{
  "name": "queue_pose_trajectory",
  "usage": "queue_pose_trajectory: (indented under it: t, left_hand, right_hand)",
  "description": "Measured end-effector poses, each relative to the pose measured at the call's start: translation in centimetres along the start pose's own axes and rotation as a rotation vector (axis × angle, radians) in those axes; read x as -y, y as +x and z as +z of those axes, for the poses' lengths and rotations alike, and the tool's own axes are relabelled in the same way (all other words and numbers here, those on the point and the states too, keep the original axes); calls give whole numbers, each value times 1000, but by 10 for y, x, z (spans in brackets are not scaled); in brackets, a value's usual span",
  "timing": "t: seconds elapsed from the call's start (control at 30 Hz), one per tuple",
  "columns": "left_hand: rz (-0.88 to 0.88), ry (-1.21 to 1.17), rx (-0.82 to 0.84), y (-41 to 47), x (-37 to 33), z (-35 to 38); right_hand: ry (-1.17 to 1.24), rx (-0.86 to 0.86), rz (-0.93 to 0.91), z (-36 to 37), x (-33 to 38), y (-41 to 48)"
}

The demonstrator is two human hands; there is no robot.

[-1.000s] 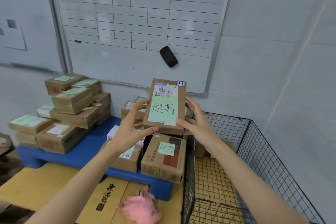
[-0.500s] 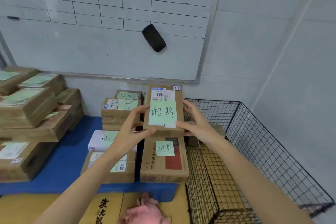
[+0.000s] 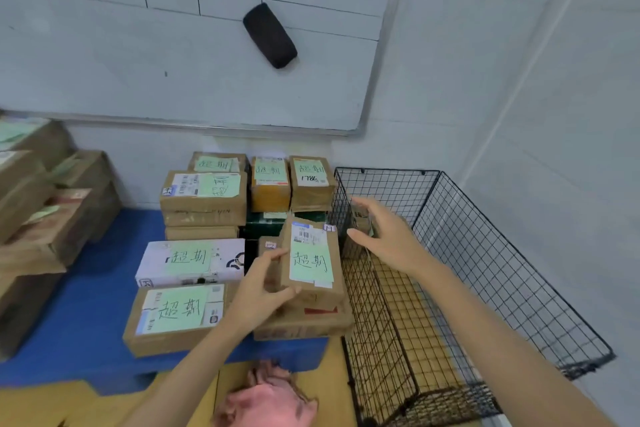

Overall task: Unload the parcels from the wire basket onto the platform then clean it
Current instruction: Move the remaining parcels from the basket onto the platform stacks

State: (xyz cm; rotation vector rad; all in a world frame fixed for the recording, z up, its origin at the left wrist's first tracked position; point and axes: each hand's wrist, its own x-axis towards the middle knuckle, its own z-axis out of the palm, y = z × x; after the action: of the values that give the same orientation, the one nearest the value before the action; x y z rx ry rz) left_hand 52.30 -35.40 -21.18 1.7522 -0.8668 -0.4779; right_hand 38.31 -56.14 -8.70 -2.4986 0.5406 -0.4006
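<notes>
A brown parcel (image 3: 311, 260) with a green handwritten label lies on top of another brown box (image 3: 311, 321) at the right end of the blue platform (image 3: 86, 305). My left hand (image 3: 263, 291) holds this parcel at its left edge, thumb on top and fingers curled at the side. My right hand (image 3: 384, 239) hovers open over the black wire basket (image 3: 485, 253), clear of the parcel. In the basket's far left corner a small brown parcel (image 3: 362, 220) shows partly behind my right fingers.
Labelled parcels (image 3: 204, 198) fill the platform's back and middle, with taller stacks (image 3: 41, 218) at the left. A pink cloth (image 3: 270, 402) lies on the floor below. A whiteboard with a black eraser (image 3: 270, 35) hangs behind. White walls close off the basket's right side.
The parcel came down from in front of me onto the brown box on the platform. My right hand let go and moved right over the basket. The view tilted downward.
</notes>
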Motion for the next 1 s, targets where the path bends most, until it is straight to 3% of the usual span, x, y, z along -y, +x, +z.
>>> queue_pose_trajectory:
  t: [0.23, 0.73, 1.0]
  left_hand:
    - [-17, 171, -20, 9, 16, 7]
    - [-21, 323, -107, 38, 13, 23]
    - [-41, 444, -110, 47, 8, 23]
  right_hand:
    - [-39, -5, 14, -1, -11, 0]
    - [-385, -6, 92, 1, -42, 9]
    - [-447, 70, 148, -4, -78, 16]
